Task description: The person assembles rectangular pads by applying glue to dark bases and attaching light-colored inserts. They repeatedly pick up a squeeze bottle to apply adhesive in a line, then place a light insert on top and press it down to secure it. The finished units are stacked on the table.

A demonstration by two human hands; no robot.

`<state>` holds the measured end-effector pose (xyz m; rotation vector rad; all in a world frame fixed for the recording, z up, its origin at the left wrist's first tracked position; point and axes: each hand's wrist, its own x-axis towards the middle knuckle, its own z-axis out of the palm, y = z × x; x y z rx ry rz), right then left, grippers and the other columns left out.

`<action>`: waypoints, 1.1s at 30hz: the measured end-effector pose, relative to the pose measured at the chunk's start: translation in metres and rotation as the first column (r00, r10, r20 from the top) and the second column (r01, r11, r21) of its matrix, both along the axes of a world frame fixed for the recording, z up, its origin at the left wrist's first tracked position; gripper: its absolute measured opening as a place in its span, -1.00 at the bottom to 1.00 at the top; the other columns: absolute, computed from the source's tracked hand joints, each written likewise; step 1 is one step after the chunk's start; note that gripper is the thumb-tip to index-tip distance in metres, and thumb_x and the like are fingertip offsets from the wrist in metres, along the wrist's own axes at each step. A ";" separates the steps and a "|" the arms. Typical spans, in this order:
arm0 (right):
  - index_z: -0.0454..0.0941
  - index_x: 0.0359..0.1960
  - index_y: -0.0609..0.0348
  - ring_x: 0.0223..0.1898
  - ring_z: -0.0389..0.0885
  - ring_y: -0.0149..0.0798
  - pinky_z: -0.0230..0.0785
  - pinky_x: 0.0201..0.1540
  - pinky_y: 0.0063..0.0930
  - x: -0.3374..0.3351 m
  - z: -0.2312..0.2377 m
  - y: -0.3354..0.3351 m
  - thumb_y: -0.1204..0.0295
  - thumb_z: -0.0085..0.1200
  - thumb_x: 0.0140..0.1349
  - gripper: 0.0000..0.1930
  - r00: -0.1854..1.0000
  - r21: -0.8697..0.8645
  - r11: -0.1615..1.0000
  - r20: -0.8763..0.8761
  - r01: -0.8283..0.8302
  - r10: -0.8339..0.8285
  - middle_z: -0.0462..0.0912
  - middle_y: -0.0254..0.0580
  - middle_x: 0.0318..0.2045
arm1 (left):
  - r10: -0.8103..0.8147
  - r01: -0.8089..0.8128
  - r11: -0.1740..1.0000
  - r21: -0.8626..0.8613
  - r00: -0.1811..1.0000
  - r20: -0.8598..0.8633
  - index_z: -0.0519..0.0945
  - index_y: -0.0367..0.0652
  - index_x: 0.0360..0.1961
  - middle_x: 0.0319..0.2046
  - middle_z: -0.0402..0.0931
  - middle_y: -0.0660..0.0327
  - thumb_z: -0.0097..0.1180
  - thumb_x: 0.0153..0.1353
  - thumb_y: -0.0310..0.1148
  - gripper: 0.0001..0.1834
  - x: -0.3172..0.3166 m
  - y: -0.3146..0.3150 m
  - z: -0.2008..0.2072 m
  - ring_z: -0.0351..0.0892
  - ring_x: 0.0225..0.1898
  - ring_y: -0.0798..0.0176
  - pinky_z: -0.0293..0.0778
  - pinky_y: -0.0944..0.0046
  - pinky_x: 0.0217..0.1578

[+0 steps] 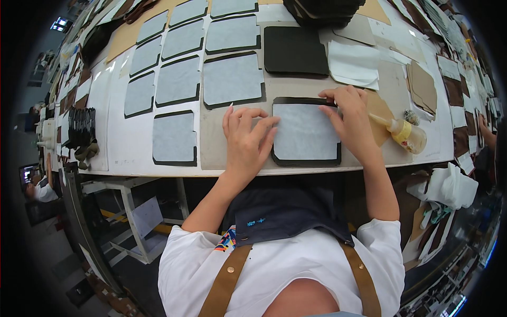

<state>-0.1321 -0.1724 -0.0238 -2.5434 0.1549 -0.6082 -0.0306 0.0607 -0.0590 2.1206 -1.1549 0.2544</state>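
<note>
Right in front of me lies a black panel with a light grey sheet on it; black borders show along its top, bottom and right side. My left hand is at the sheet's left edge, fingers spread, thumb and index tip near or touching it. Over the upper right corner is my right hand, its thumb and index finger apart, the thumb on the sheet and the index by the black top border. No object shows in either hand. Beyond the sheet lies a stack of plain black panels.
Several similar grey-faced panels lie in rows to the left. White sheets sit at the back right. A yellow-capped glue bottle lies by my right forearm, near tan pieces. The table's front edge is close to me.
</note>
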 end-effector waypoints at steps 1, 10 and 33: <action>0.59 -0.26 0.13 -0.24 0.51 -0.19 0.18 0.09 -0.27 0.000 0.001 -0.001 0.52 0.27 0.19 -0.88 1.000 -0.026 1.000 0.000 -0.013 0.013 0.59 -0.30 -0.38 | 0.015 -0.015 1.000 -0.016 1.000 -0.020 0.69 -0.07 -0.08 -0.08 0.51 0.24 0.31 0.19 -0.40 -0.75 0.000 0.000 0.000 0.41 0.09 0.04 0.02 -0.20 0.40; 0.64 -0.26 0.21 -0.17 0.55 -0.26 0.29 0.06 -0.39 -0.026 0.007 0.015 0.51 0.18 0.33 -0.95 0.990 0.443 0.896 0.103 0.042 -0.097 0.67 -0.26 -0.29 | -0.078 0.016 0.982 -0.186 0.939 -0.334 0.67 -0.18 -0.15 -0.14 0.61 0.18 0.35 0.23 -0.37 -0.80 0.008 0.015 0.012 0.52 0.02 0.08 0.28 0.09 0.24; 0.62 0.07 0.25 0.18 0.50 -0.11 0.25 0.29 -0.22 -0.135 -0.001 -0.062 0.37 0.08 0.48 -0.74 0.783 -0.109 0.782 0.208 0.614 -0.586 0.61 -0.12 0.09 | 0.780 -0.790 0.606 0.087 0.570 -0.259 0.71 -0.23 -0.04 -0.27 0.69 0.23 0.22 0.40 -0.20 -0.69 0.214 0.359 -0.038 0.60 -0.25 0.35 0.50 0.32 -0.11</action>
